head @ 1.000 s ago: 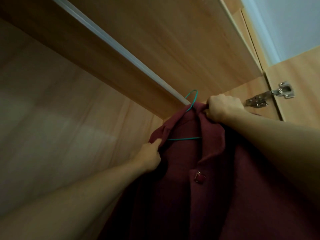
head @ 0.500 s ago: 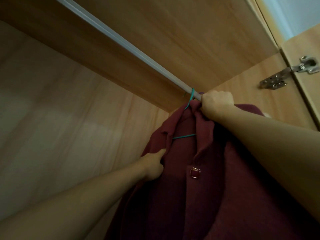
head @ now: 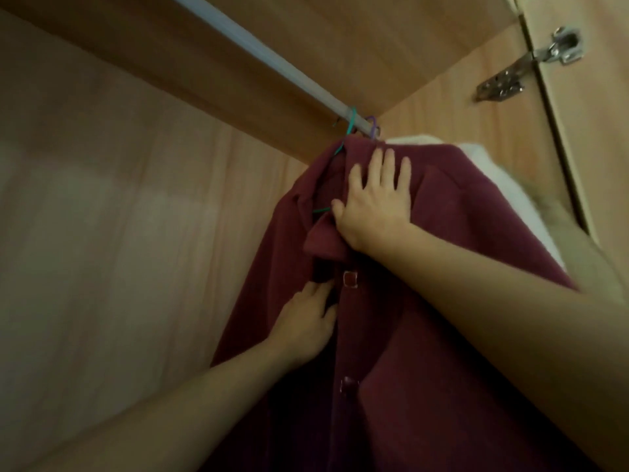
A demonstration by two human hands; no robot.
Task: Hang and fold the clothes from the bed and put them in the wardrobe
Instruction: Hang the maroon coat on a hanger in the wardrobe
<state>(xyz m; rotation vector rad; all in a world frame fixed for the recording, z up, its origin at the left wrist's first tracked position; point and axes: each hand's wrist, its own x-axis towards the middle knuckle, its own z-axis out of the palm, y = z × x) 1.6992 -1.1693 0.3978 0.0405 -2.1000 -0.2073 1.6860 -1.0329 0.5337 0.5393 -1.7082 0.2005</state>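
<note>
Right hand (head: pixel 374 202) lying flat, fingers spread, pressing maroon coat (head: pixel 425 301) below collar; earlier gripping collar top. Left hand (head: pixel 306 321) touching front edge, fingers relaxed, lower now. Coat hanging by green hanger (head: pixel 350 126) on wardrobe rail (head: pixel 258 52).

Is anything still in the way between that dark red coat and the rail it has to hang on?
Nothing visible. The teal hanger already hooks over the rail, carrying the dark red coat. The right hand lies flat on the coat's shoulder and the left hand touches its front edge. A white garment hangs just behind.
</note>
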